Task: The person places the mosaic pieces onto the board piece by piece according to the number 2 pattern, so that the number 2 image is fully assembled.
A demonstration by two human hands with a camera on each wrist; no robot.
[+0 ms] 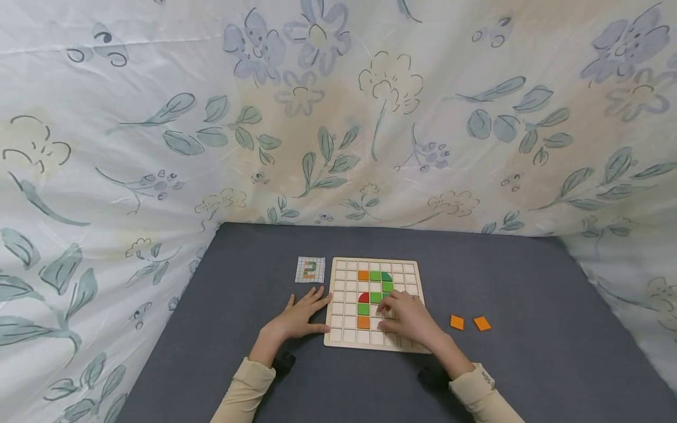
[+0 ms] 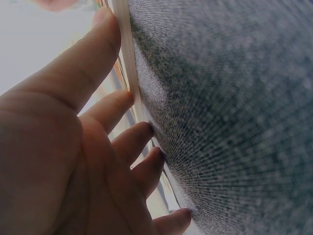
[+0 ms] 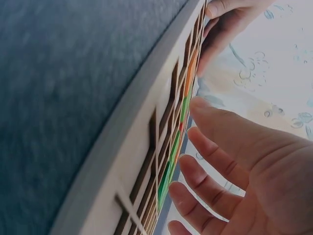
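A light wooden grid board [image 1: 344,336] lies on the dark table, its squares partly filled with coloured tiles. Among them are an orange tile [image 1: 363,322], a green tile [image 1: 363,309], a rounded red tile [image 1: 364,298] and a rounded green tile [image 1: 386,277]. My left hand [image 1: 298,315] touches the board's left edge with spread fingers, the thumb [image 2: 73,68] against the rim. Over the board's right half hovers my right hand [image 1: 407,317], fingers loosely bent and apart; nothing shows between them in the right wrist view. It hides some squares below.
Two loose orange tiles [image 1: 456,322] lie on the table [image 1: 529,352] right of the board. A small printed card [image 1: 309,269] with a coloured grid figure sits left of the board's upper corner. Floral cloth [image 1: 338,147] hangs behind the table and at its sides.
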